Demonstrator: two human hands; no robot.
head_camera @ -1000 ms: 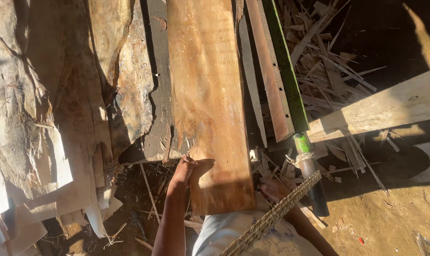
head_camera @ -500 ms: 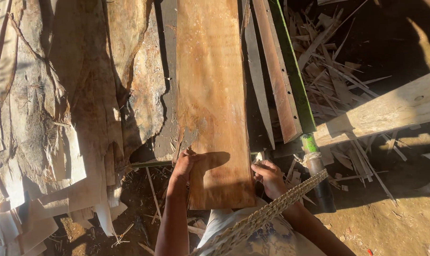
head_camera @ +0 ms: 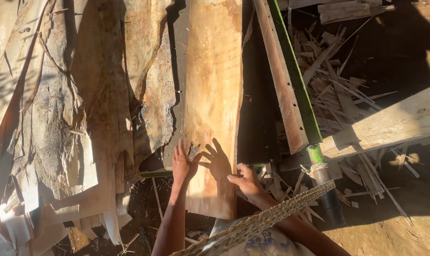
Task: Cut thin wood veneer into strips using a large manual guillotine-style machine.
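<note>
The left hand (head_camera: 182, 163) lay flat and open against the near left edge of the long wooden plank (head_camera: 214, 95), while the right hand (head_camera: 246, 181), which a second before had been below the board's end, had come up to its right edge, fingers loosely curled, gripping nothing. The plank leaned lengthwise between bark slabs (head_camera: 82, 104) and a green-edged rail (head_camera: 291, 80), with splintered offcuts (head_camera: 333, 71) and a pale beam (head_camera: 390, 125) crowding the right side.

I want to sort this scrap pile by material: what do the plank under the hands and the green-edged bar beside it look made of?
The plank looks like raw, unfinished wood: orange-brown, with grain and a splintered edge. The left hand rests flat on it, the right hand at its side. The green-edged bar has a brown wooden face; its green painted strip may be metal, unclear.
</note>
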